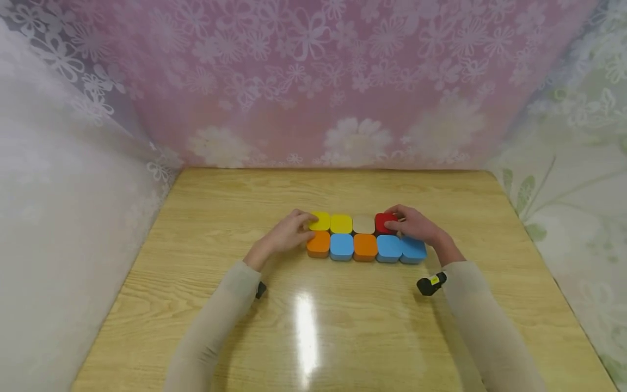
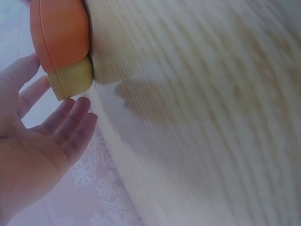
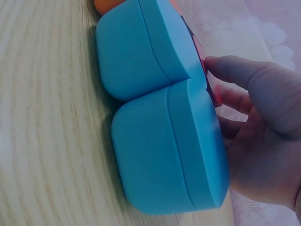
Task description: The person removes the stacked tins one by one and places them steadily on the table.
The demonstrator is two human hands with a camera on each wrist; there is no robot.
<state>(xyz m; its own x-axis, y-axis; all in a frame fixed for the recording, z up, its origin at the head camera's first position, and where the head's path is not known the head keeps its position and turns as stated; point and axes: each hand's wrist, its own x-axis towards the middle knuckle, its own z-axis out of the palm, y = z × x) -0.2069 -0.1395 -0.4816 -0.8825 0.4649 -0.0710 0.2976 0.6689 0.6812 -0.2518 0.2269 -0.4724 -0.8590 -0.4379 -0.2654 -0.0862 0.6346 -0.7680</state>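
Observation:
Small rounded boxes with lids stand in two touching rows on the wooden table. My left hand (image 1: 286,233) is at the left end, relaxed fingers against the side of a yellow box (image 1: 321,220), thumb near an orange box (image 1: 318,246). In the left wrist view its outer fingers bend loosely under the yellow box (image 2: 73,81). At the other end of the back row, my right hand (image 1: 417,224) pinches a red box (image 1: 382,221) between thumb and fingers. Two blue boxes (image 3: 150,155) in front partly hide the red box (image 3: 214,92) in the right wrist view.
Between the yellow and red boxes are another yellow box (image 1: 341,224) and a cream box (image 1: 363,224). The front row also has a blue box (image 1: 341,246) and an orange box (image 1: 364,246). A flowered pink cloth (image 1: 303,109) hangs behind the table (image 1: 220,196).

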